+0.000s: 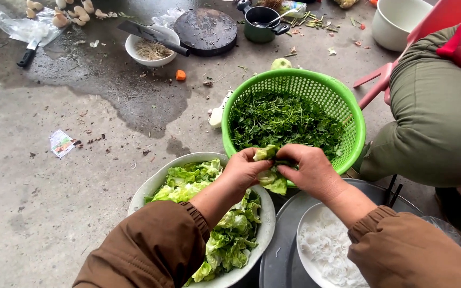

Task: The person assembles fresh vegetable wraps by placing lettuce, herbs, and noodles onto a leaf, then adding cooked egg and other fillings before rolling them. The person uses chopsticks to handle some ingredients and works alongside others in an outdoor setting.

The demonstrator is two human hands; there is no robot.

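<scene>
My left hand point(243, 169) and my right hand point(309, 169) meet over the near rim of a green plastic basket point(348, 109) full of dark leafy herbs point(286, 120). Both hands grip one pale green lettuce leaf point(274, 181), which hangs between them. Below my left forearm stands a white bowl point(156, 181) holding torn lettuce pieces point(230, 240). Under my right wrist a white plate of rice noodles point(324, 250) rests on a round metal tray point(284, 229). Brown sleeves cover both forearms.
Another person in green trousers point(433, 112) squats at the right by a red stool point(380, 80). On the wet concrete floor lie a small white bowl with a cleaver across it point(153, 45), a dark round board point(206, 29), a green pot point(260, 24), a white bucket point(396, 21) and a knife point(28, 53).
</scene>
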